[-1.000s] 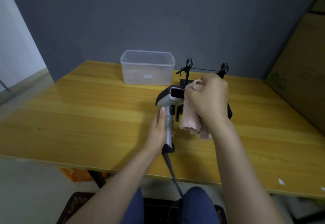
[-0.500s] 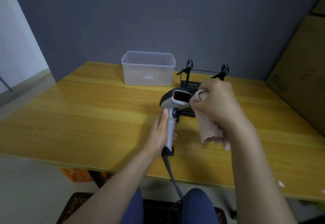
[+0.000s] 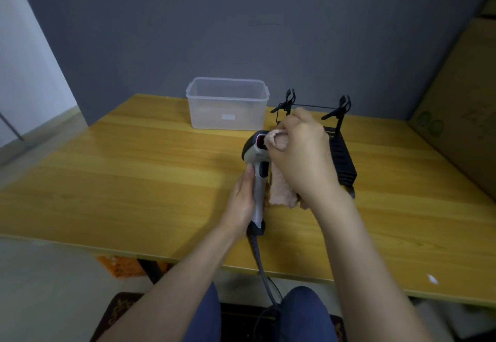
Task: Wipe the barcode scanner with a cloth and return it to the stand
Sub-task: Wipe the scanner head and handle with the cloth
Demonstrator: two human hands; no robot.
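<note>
My left hand (image 3: pixel 243 202) grips the grey handle of the barcode scanner (image 3: pixel 258 177), holding it upright above the table. Its black-and-grey head with a red window faces right. My right hand (image 3: pixel 303 159) is closed on a pale pink cloth (image 3: pixel 279 186) and presses a fold of it against the scanner's window; the rest of the cloth hangs down beside the handle. The black stand (image 3: pixel 342 159), with two clips on top, sits just behind my right hand, partly hidden by it. The scanner's dark cable (image 3: pixel 261 261) runs down off the table edge.
A clear plastic tub (image 3: pixel 227 104) stands at the back of the wooden table (image 3: pixel 134 175), left of the stand. A cardboard box (image 3: pixel 461 116) leans at the right. A grey wall is behind. My knees are below the front edge.
My right hand has moved the cloth back up and left onto the scanner's window, after having drawn off to the right half a second ago. The left hand keeps the scanner nearly still.
</note>
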